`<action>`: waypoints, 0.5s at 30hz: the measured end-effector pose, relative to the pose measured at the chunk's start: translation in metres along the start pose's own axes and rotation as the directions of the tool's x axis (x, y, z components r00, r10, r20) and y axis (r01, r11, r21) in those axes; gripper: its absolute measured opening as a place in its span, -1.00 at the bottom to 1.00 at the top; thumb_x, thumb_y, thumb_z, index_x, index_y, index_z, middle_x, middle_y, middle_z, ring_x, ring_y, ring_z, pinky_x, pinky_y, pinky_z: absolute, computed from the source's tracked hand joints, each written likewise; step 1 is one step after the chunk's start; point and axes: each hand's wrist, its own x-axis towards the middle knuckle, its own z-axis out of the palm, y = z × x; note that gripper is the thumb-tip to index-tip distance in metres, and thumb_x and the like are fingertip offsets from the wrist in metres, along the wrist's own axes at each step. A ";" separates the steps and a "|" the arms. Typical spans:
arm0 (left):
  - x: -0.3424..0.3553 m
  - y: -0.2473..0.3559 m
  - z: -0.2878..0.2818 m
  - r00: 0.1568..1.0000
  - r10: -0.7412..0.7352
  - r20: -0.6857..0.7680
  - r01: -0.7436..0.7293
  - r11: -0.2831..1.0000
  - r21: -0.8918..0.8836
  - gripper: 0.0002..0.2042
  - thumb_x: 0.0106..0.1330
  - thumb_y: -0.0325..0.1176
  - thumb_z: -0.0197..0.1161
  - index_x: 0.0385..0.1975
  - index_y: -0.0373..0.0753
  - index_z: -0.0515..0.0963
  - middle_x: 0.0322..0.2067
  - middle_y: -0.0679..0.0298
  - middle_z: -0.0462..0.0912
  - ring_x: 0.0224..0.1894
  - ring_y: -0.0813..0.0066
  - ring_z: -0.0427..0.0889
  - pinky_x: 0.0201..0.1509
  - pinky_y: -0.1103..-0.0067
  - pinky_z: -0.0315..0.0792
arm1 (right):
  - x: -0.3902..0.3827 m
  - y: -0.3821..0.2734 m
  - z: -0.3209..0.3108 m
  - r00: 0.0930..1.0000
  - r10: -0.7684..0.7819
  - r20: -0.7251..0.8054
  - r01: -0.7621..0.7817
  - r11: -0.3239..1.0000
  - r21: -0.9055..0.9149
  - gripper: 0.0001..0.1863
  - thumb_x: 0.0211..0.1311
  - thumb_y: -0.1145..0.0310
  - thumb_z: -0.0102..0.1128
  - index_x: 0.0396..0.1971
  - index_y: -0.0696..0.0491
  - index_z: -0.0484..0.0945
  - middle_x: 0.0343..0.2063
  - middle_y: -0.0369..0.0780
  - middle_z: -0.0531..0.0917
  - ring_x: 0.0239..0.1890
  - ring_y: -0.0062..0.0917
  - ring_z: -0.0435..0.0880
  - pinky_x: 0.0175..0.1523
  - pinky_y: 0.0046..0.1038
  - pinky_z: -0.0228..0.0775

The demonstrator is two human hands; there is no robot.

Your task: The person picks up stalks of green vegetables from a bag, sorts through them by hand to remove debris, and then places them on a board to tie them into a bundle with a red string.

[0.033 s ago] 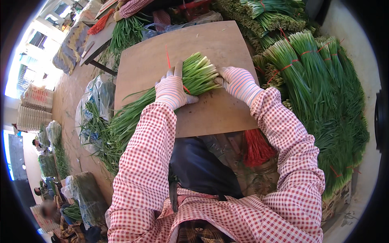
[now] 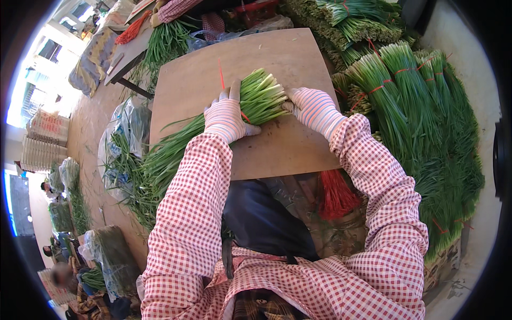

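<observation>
Green bundle (image 2: 260,96) between hands (image 2: 224,118) (image 2: 316,109), near bag (image 2: 141,128) with greens (image 2: 124,152)

Windows (image 2: 50,51) at left glare white; straight edges bow visibly.

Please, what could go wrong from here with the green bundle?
The leaves run past the left edge of the board, so they might bend or snag. The red tie stands out beside the left hand; if it is not fastened, the stalks could spread. The right hand is at the pale ends and might push some out of line.
</observation>
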 end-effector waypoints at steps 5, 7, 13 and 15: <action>-0.001 0.000 0.005 0.997 0.043 -0.059 -0.043 0.999 -0.006 0.24 -0.33 0.01 0.64 0.42 -0.11 -0.04 0.32 0.04 0.25 0.32 0.10 0.33 0.36 0.12 0.16 | -0.027 0.009 -0.013 0.997 0.056 0.062 -0.064 0.988 0.140 -0.64 0.28 0.11 0.13 -0.30 0.15 0.57 -0.40 0.05 0.64 -0.27 -0.04 0.63 -0.20 -0.15 0.45; -0.004 -0.003 0.005 0.997 0.042 -0.060 -0.042 0.999 -0.006 0.23 -0.32 0.01 0.63 0.42 -0.10 -0.02 0.32 0.04 0.25 0.32 0.09 0.32 0.36 0.11 0.16 | -0.049 0.014 -0.024 0.995 0.062 0.083 -0.081 0.964 0.254 -0.65 0.28 0.14 0.14 -0.37 0.18 0.55 -0.45 0.06 0.61 -0.34 -0.06 0.62 -0.26 -0.20 0.43; -0.007 -0.014 0.004 0.994 0.061 -0.085 -0.064 0.998 -0.029 0.19 -0.29 0.02 0.63 0.41 -0.07 0.02 0.29 0.04 0.29 0.30 0.07 0.34 0.34 0.12 0.19 | -0.165 0.015 -0.082 0.707 0.313 0.634 -0.599 0.741 0.302 -0.78 0.27 0.28 0.17 -0.33 0.16 0.58 -0.54 -0.22 0.61 -0.63 -0.62 0.54 -0.48 -0.51 0.44; -0.007 -0.013 0.002 0.994 0.073 -0.083 -0.076 0.996 -0.034 0.19 -0.28 0.02 0.62 0.41 -0.07 0.01 0.27 0.05 0.32 0.29 0.07 0.35 0.32 0.12 0.21 | -0.221 0.025 -0.075 0.552 0.261 0.792 -0.489 0.870 0.055 -0.63 0.28 0.11 0.11 -0.20 0.14 0.61 -0.31 -0.08 0.65 -0.27 -0.30 0.62 -0.13 -0.31 0.48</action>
